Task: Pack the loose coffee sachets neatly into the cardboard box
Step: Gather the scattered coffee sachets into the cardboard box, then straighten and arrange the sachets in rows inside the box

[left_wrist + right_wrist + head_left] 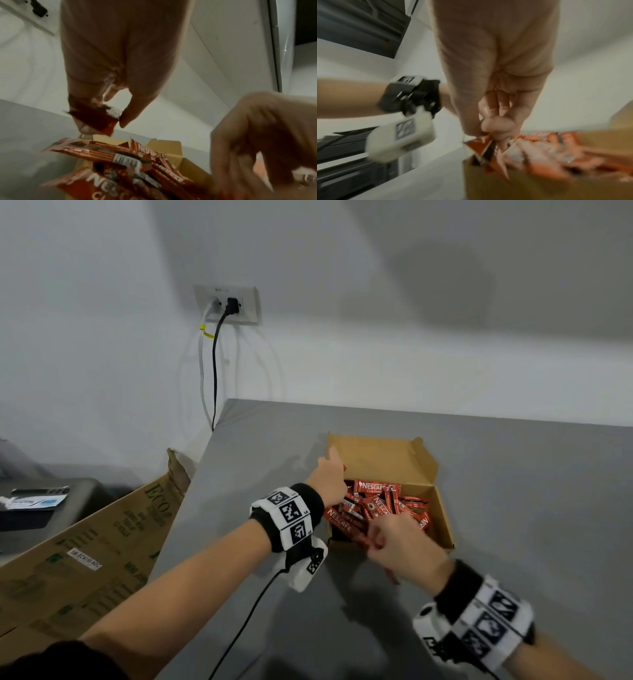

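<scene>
An open cardboard box (442,513) lies on the grey table (534,542), its lid flap (376,458) folded back. Several red Nescafe sachets (376,501) are heaped in it in a jumble. My left hand (330,474) reaches over the box's far left corner. In the left wrist view it (106,122) pinches one red sachet (92,116) between thumb and fingers above the pile (120,169). My right hand (394,542) is at the box's near edge, fingers curled round red sachets (479,146) that stick out beneath it (493,128).
A large printed carton (102,542) leans against the table's left edge. Beyond it stands a dark machine (44,508). A wall socket (227,304) with two cables sits above the table's far left corner. The wrist camera's black cord (253,611) trails across the table.
</scene>
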`<action>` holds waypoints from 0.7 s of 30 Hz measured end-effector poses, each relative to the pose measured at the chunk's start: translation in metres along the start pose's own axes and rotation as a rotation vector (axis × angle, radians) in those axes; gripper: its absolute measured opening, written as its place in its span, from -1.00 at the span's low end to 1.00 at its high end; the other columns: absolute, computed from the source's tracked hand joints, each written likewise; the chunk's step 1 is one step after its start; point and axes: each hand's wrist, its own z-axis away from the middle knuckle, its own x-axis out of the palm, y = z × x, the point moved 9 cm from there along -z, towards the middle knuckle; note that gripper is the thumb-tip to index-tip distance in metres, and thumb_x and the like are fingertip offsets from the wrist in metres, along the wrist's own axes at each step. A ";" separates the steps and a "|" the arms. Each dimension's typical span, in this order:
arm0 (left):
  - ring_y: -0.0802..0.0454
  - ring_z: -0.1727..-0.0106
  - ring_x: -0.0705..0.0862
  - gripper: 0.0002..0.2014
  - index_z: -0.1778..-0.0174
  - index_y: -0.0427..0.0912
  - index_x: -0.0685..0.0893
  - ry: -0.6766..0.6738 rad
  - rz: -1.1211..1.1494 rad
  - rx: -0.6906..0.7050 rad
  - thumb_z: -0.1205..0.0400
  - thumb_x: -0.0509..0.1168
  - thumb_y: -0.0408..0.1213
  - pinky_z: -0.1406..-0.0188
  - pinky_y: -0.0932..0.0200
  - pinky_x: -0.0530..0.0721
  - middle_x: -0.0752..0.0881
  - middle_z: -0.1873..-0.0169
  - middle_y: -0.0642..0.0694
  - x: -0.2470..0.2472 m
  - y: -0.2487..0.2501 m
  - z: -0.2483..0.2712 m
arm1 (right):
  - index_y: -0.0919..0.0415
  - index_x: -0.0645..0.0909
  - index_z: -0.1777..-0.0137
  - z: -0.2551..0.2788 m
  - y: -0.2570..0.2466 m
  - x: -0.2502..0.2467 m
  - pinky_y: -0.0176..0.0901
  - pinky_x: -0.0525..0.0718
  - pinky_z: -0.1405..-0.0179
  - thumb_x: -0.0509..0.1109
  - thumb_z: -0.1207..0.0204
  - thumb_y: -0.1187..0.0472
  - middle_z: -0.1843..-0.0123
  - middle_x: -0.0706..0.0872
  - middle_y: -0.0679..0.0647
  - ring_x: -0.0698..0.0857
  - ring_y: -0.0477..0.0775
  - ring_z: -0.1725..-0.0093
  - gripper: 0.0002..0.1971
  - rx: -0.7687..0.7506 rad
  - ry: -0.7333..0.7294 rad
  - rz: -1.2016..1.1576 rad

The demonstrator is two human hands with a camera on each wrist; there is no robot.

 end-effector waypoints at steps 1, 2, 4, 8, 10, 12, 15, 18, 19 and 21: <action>-0.17 0.01 0.64 -0.39 -0.55 -0.34 0.04 0.006 0.007 -0.004 -0.59 0.10 -0.61 0.25 0.23 0.57 0.48 -0.22 -0.41 0.001 -0.001 -0.001 | 0.21 0.66 0.08 0.001 0.011 -0.012 -0.54 0.52 0.41 0.41 -0.47 0.27 0.23 0.66 -0.03 0.60 -0.27 0.34 -0.94 0.028 0.040 0.016; -0.24 -0.05 0.65 -0.35 -0.57 -0.33 0.00 0.006 0.021 0.000 -0.59 0.11 -0.60 0.21 0.18 0.59 0.48 -0.23 -0.43 0.004 -0.001 -0.002 | 0.22 0.67 0.11 0.000 0.020 -0.026 -0.55 0.47 0.45 0.44 -0.44 0.26 0.26 0.65 -0.04 0.59 -0.27 0.35 -0.94 0.065 0.107 0.014; -0.27 -0.05 0.66 -0.36 -0.55 -0.31 0.02 0.008 0.041 0.016 -0.60 0.16 -0.54 0.13 0.10 0.67 0.52 -0.18 -0.40 0.008 0.002 -0.002 | 0.26 0.70 0.11 -0.004 0.032 -0.045 -0.55 0.44 0.44 0.47 -0.41 0.25 0.30 0.67 -0.03 0.63 -0.15 0.34 -0.89 0.108 0.264 -0.029; -0.17 0.06 0.68 -0.71 -0.24 -0.36 0.37 0.063 -0.043 0.045 -0.65 0.22 -0.35 0.21 0.12 0.66 0.59 -0.02 -0.27 0.006 0.012 -0.001 | 0.23 0.68 0.08 -0.025 0.026 -0.049 -0.29 0.58 0.13 0.43 -0.45 0.25 0.26 0.71 0.06 0.67 0.04 0.17 -0.90 0.115 0.382 -0.076; -0.18 0.07 0.67 -0.77 -0.17 -0.37 0.42 0.098 -0.091 0.064 -0.67 0.19 -0.31 0.28 0.16 0.59 0.62 0.01 -0.27 0.001 0.016 0.001 | 0.25 0.68 0.06 -0.033 0.017 -0.041 -0.28 0.58 0.08 0.41 -0.50 0.24 0.23 0.74 0.09 0.67 0.03 0.20 -0.91 0.086 0.347 -0.091; -0.18 0.07 0.69 -0.81 -0.12 -0.35 0.45 0.121 -0.127 0.097 -0.69 0.15 -0.31 0.23 0.11 0.65 0.64 0.02 -0.28 -0.005 0.017 0.003 | 0.22 0.68 0.05 -0.036 0.016 -0.038 -0.48 0.52 0.28 0.39 -0.55 0.18 0.29 0.68 -0.02 0.58 -0.18 0.36 -0.88 0.069 0.318 -0.124; -0.08 0.13 0.67 -0.83 -0.11 -0.32 0.48 0.183 -0.158 0.124 -0.71 0.09 -0.30 0.12 0.09 0.71 0.64 0.04 -0.21 -0.023 0.006 0.007 | 0.20 0.67 -0.01 -0.031 0.046 -0.052 -0.50 0.61 0.29 0.34 -0.58 0.13 0.16 0.72 0.01 0.67 -0.17 0.27 -0.83 0.141 0.360 -0.157; -0.11 -0.05 0.63 -0.71 -0.29 -0.30 0.41 0.192 -0.155 0.084 -0.73 0.06 -0.22 -0.06 0.08 0.64 0.56 -0.12 -0.22 -0.025 -0.019 0.007 | 0.30 0.59 -0.18 -0.021 0.095 -0.061 -0.08 0.62 -0.18 0.30 -0.58 0.20 -0.16 0.63 0.22 0.60 0.15 -0.19 -0.75 0.299 0.438 0.018; -0.13 -0.06 0.62 -0.67 -0.35 -0.29 0.36 0.143 -0.134 0.057 -0.73 0.07 -0.18 -0.08 0.05 0.64 0.52 -0.15 -0.25 -0.016 -0.027 0.006 | 0.33 0.54 -0.26 -0.020 0.106 -0.056 0.03 0.52 -0.31 0.30 -0.58 0.21 -0.26 0.54 0.28 0.50 0.25 -0.32 -0.70 0.350 0.415 0.080; -0.18 -0.05 0.65 -0.59 -0.44 -0.22 0.25 0.029 -0.024 0.012 -0.72 0.09 -0.13 -0.09 -0.05 0.68 0.51 -0.18 -0.28 0.006 -0.038 0.004 | 0.36 0.48 -0.35 -0.018 0.115 -0.036 0.08 0.38 -0.43 0.30 -0.58 0.23 -0.37 0.42 0.35 0.37 0.32 -0.41 -0.63 0.420 0.338 0.021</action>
